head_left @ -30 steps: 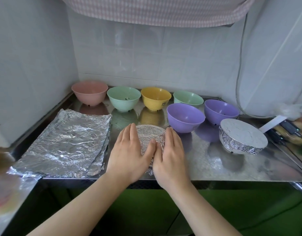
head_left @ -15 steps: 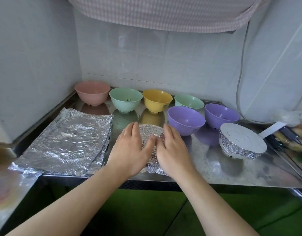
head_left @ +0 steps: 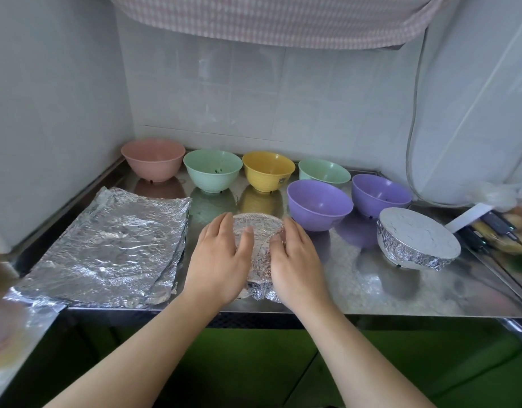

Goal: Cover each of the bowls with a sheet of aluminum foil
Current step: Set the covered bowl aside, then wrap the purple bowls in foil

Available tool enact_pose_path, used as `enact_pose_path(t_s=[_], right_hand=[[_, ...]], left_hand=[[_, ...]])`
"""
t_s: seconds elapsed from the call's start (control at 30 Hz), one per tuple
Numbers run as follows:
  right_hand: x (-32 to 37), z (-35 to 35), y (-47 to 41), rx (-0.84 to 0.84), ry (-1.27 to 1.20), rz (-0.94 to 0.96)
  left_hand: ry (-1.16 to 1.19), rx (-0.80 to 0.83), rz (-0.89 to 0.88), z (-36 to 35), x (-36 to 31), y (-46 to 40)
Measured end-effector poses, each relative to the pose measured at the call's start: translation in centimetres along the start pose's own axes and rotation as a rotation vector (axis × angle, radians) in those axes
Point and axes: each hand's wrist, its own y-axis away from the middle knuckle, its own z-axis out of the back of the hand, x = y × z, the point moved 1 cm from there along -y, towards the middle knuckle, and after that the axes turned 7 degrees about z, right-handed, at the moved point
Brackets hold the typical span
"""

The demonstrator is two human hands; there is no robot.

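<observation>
- Steel counter (head_left: 356,293): runs into a tiled corner; all bowls stand on it.
- Wrapped bowl (head_left: 258,228): at the near edge, centre of the counter, fully under crinkled foil; foil skirt bunches at its 6 o'clock side.
- Left hand (head_left: 221,260): cups the wrapped bowl from 9 o'clock, fingers together and lightly bent along the foil wall, thumb laid over the top rim.
- Right hand (head_left: 295,263): cups the same bowl from 3 o'clock, fingers together against the foil, thumb on the top rim. The two thumbs are near each other, apart.
- Foil stack (head_left: 106,248): flat sheets at 9 o'clock of the wrapped bowl, just beside the left hand, near edge overhanging the counter lip.
- Finished bowl (head_left: 418,242): at 3 o'clock, well apart from the hands, foil top smooth, sides crimped, tilted slightly.
- Uncovered, back row, left to right: pink bowl (head_left: 153,163), green bowl (head_left: 213,169), yellow bowl (head_left: 268,170), second green bowl (head_left: 324,172).
- Uncovered, nearer row: purple bowl (head_left: 320,204) at 1 o'clock of the wrapped bowl, close to the right fingertips; second purple bowl (head_left: 380,195) at its 3 o'clock.
- Cable (head_left: 412,148): hangs down the right wall to small devices at the counter's right end; these are too blurred to identify.
- Checked cloth (head_left: 268,19): hangs overhead at 12 o'clock.
</observation>
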Motion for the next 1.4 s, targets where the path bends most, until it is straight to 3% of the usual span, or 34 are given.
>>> enact_pose_path(t_s=[0.2,0.3,0.67,0.8,0.9,1.17,1.4], right_hand=[[0.5,1.5,0.0,0.106,-0.089,-0.060],[0.0,1.2,0.1,0.117,-0.076,-0.060],[-0.7,-0.5,1.4,-0.056,-0.163,-0.036],[-0.7,0.2,1.5,0.087,-0.011,0.018],[-0.4,1.3,1.1,0.047,-0.116,-0.051],[-0.6,1.3,1.1,0.136,-0.200,-0.049],[-2.0,3.8,1.1,0.322,-0.296,0.000]], left_hand=[[-0.016,0.009,-0.047,0.8,-0.2,0.3],[0.029,0.019,0.013,0.5,-0.2,0.6],[0.192,-0.077,0.044,-0.4,0.1,0.9],[0.162,-0.026,-0.001,0.2,0.4,0.8],[0.108,-0.009,-0.038,0.7,0.8,1.1],[0.061,0.064,-0.074,0.9,0.9,1.8],[0.016,0.159,-0.109,1.6,1.7,1.5]])
